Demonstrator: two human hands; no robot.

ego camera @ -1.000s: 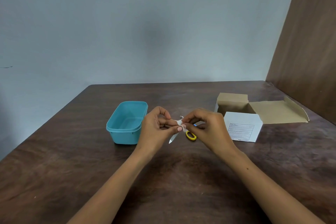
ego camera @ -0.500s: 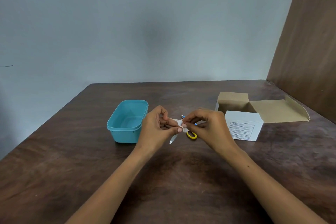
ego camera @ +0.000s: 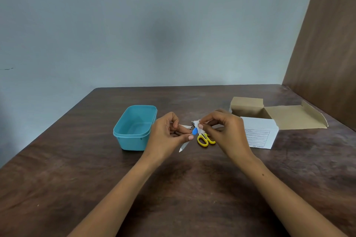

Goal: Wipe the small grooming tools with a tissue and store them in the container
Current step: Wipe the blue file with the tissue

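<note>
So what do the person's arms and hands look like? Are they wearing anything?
Both arms are bare as far as the picture shows, with no sleeves in view. The left hand and right hand wear no gloves, and no rings, watch or bracelets show. The fingernails are short and look unpainted. One small dark dot marks the right forearm.

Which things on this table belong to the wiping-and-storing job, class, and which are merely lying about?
Part of the job:
- left hand holding a small blue-tipped tool
- right hand pinching the tissue
- yellow-handled scissors
- teal container, nothing visible inside

Lying about:
- open cardboard box
- white labelled box
- wooden table
</note>
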